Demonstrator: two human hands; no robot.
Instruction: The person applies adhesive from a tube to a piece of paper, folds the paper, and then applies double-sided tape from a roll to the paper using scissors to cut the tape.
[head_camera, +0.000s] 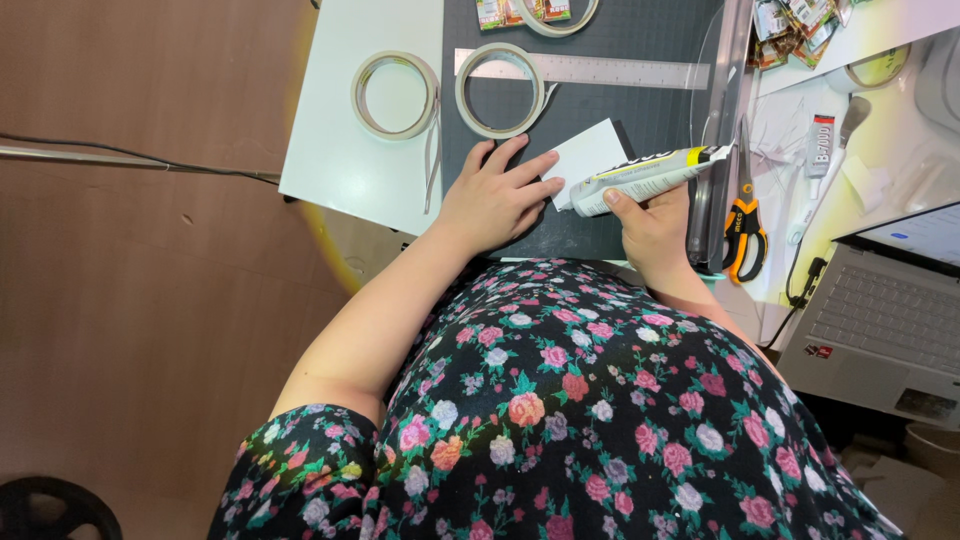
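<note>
White card (590, 150) is on the dark cutting mat (620, 110) on the bench, left hand (497, 195) flat and open, fingertips pinning its edge. Right hand (655, 225) has its grip closed round the glue tube (650, 177), nozzle off the card, so no glue on it yet as far as I can see

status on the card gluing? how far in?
Early. Done: white card laid on the dark cutting mat, tape rolls, ruler and scissors set out. In hand: left hand presses flat beside the card; right hand holds the glue tube over it. Left: no glue visible on the card yet.
</note>
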